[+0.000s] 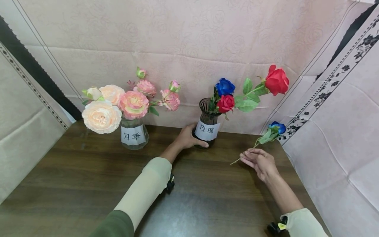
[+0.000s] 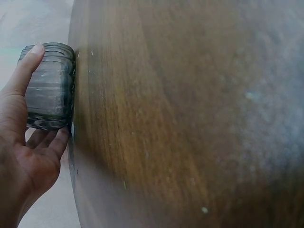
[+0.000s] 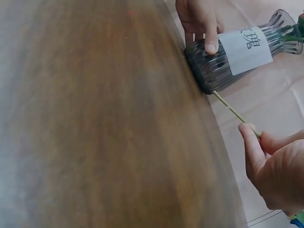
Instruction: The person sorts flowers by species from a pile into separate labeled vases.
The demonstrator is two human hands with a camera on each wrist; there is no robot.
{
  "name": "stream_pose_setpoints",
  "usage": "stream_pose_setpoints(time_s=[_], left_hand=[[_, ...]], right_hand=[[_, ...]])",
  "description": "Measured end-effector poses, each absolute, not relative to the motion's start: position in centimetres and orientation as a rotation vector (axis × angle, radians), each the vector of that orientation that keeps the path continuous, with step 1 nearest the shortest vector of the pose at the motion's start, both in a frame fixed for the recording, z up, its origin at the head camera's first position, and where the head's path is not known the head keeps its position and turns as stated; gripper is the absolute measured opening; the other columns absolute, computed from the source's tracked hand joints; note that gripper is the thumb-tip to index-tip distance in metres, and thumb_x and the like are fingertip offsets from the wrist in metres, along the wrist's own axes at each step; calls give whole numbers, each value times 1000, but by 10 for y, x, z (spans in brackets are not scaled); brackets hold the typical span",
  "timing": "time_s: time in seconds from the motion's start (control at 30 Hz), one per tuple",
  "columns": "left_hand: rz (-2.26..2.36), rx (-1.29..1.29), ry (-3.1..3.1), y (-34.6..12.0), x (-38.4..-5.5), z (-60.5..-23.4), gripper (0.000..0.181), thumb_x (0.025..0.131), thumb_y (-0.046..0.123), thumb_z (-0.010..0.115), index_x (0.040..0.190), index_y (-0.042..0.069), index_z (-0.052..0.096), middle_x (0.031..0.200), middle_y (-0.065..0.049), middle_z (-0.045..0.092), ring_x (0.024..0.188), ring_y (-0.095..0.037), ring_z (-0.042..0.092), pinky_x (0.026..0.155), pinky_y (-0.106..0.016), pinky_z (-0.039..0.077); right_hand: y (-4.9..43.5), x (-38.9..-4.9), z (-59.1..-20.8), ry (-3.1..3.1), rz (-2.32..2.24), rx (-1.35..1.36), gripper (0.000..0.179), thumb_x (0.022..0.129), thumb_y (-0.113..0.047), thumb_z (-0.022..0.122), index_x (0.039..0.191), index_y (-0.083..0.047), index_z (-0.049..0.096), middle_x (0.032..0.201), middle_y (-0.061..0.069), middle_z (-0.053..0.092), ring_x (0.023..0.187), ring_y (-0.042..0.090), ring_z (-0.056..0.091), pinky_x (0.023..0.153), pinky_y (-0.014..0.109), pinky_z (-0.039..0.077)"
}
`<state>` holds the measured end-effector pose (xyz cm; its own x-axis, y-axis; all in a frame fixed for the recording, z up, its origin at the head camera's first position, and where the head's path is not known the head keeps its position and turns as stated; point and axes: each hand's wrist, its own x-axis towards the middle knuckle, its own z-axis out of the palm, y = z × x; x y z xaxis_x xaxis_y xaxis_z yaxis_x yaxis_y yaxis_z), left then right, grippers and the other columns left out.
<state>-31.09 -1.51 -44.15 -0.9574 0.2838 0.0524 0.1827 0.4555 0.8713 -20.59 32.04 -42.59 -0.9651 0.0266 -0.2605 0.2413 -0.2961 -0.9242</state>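
My left hand (image 1: 188, 137) holds a dark ribbed glass vase (image 1: 208, 118) low down, thumb on the near side. In the left wrist view, its thumb and fingers lie around the glass base (image 2: 50, 88). The vase bears a white label (image 1: 208, 131) and contains a blue rose (image 1: 225, 87), a small red rose (image 1: 226, 103) and a long red rose (image 1: 277, 80) leaning right. To the right, my right hand (image 1: 260, 162) pinches the stem of another blue rose (image 1: 277, 127) between thumb and fingertips. Its bare stem end (image 3: 228, 107) points toward the vase in the right wrist view.
A second, clear glass vase (image 1: 133, 146) with a white label stands on the left of the brown wooden table (image 1: 88, 177). It holds cream flowers (image 1: 102, 117) and pink flowers (image 1: 133, 104). A pale patterned cloth (image 1: 189, 39) hangs behind the table.
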Motion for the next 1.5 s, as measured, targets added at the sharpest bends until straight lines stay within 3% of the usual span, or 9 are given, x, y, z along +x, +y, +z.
stream_pose_setpoints(time_s=[0.57,1.0,1.5], left_hand=[[1479,448,2612,-12,-312,-436,110,78,30,107,168,8,48,166,-14,60,155,-35,57,133,-55,45],[1450,511,2650,-12,-316,-441,106,75,29,108,164,8,52,158,-13,66,147,-34,63,128,-52,50],[1391,467,2711,-7,-315,-439,100,76,31,107,159,7,55,152,-13,69,139,-32,67,123,-51,54]], right_hand=[[307,-217,-401,1623,-2715,265,17,107,8,68,97,-4,73,95,8,83,96,24,87,95,39,70],[295,-223,-383,1504,-2880,251,7,108,7,68,105,2,70,98,12,83,102,28,87,99,42,69],[260,-241,-351,1233,-3206,191,10,105,2,72,103,4,63,91,19,81,90,31,87,93,43,70]])
